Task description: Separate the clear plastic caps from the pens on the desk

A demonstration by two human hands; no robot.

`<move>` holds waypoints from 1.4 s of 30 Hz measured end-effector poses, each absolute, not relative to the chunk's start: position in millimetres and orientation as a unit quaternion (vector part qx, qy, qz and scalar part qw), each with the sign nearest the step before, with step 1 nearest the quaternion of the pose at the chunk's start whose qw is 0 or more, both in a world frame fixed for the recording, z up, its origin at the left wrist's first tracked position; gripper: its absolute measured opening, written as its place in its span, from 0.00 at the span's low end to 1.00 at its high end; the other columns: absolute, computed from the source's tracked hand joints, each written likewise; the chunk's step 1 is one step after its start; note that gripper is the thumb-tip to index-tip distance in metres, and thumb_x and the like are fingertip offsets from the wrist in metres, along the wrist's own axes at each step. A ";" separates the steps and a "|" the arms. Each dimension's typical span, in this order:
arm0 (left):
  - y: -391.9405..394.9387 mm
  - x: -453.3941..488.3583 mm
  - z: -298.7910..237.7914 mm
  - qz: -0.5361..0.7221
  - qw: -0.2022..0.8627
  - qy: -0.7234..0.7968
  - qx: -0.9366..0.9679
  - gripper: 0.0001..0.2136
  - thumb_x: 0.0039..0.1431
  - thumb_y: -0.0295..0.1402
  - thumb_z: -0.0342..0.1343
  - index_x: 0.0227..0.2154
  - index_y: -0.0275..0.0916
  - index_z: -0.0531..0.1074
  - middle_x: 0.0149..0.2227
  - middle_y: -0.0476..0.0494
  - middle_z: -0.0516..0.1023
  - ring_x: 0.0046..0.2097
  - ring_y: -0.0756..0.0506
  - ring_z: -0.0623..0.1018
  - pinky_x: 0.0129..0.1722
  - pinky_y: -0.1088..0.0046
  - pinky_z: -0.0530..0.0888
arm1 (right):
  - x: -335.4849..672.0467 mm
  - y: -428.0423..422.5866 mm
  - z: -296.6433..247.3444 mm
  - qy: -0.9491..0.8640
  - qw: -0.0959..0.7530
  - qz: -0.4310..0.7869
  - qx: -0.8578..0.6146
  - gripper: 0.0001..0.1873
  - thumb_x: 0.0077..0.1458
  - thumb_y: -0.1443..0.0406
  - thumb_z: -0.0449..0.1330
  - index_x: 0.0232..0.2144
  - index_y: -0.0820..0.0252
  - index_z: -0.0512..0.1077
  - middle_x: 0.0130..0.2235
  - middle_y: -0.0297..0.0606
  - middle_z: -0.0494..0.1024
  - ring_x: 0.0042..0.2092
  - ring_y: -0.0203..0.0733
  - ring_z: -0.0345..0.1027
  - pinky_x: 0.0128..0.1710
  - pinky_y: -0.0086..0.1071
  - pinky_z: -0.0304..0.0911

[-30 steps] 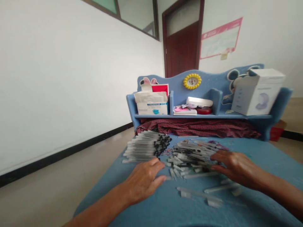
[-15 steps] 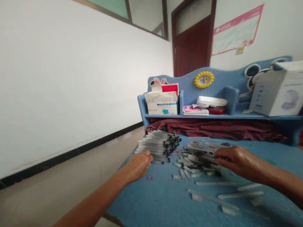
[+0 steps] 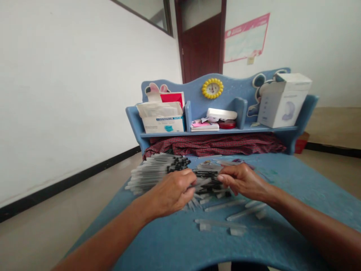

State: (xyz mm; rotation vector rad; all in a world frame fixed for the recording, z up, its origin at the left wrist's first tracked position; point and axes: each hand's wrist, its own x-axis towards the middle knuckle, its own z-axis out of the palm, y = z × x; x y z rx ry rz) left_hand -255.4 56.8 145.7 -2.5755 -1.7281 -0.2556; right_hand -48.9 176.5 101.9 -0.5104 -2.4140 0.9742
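Note:
On a blue table my left hand and my right hand meet over a loose heap of clear pens with black tips. The fingers of both hands are curled and pinched on pens at the heap's middle. A neat stack of the same pens lies just left of my left hand. A few clear pen barrels and caps lie scattered nearer to me.
A blue shelf unit stands at the table's far edge over a red plaid cloth. It carries a mask box, papers, a yellow clock and a white carton. A white wall is on the left, a brown door behind.
My left hand left the neat stack and moved right to the loose heap. My right hand drew in to meet it. The camera view shifted.

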 end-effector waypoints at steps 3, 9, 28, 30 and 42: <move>79.5 -242.7 139.4 -0.129 0.020 -0.520 -0.844 0.03 0.57 0.24 0.47 0.29 0.36 0.64 0.31 0.47 0.66 0.32 0.49 0.68 0.32 0.75 0.64 | -43.8 180.3 99.0 -0.845 0.268 0.411 -0.215 0.23 0.59 0.54 0.48 0.20 0.63 0.66 0.15 0.28 0.63 0.16 0.29 0.58 0.17 0.23 0.51; 94.0 -243.9 117.8 -0.206 0.023 -0.476 -0.855 0.06 0.62 0.26 0.43 0.35 0.35 0.65 0.33 0.45 0.67 0.36 0.48 0.68 0.37 0.73 0.66 | -38.5 191.2 93.8 -0.804 0.273 0.474 -0.231 0.23 0.57 0.52 0.50 0.20 0.62 0.64 0.17 0.30 0.67 0.14 0.28 0.59 0.13 0.22 0.51; 85.4 -251.3 94.0 -0.216 0.034 -0.489 -0.844 0.09 0.64 0.27 0.41 0.37 0.35 0.66 0.33 0.43 0.70 0.36 0.46 0.71 0.36 0.72 0.68 | -45.5 191.6 84.5 -0.771 0.224 0.554 -0.219 0.11 0.50 0.61 0.60 0.33 0.61 0.63 0.21 0.25 0.68 0.17 0.27 0.61 0.15 0.20 0.54; 84.7 -251.1 95.4 -0.218 0.034 -0.492 -0.842 0.08 0.63 0.27 0.41 0.37 0.35 0.66 0.33 0.43 0.70 0.36 0.46 0.71 0.36 0.72 0.68 | -45.6 191.1 84.0 -0.788 0.219 0.528 -0.227 0.13 0.54 0.57 0.55 0.29 0.62 0.63 0.21 0.27 0.69 0.16 0.27 0.60 0.14 0.20 0.53; 85.1 -248.0 95.4 -0.211 0.036 -0.495 -0.842 0.09 0.63 0.27 0.42 0.35 0.35 0.67 0.32 0.43 0.70 0.34 0.47 0.71 0.34 0.72 0.68 | -45.1 191.9 79.8 -0.774 0.214 0.551 -0.227 0.12 0.52 0.58 0.58 0.33 0.61 0.63 0.20 0.26 0.68 0.15 0.27 0.56 0.12 0.20 0.52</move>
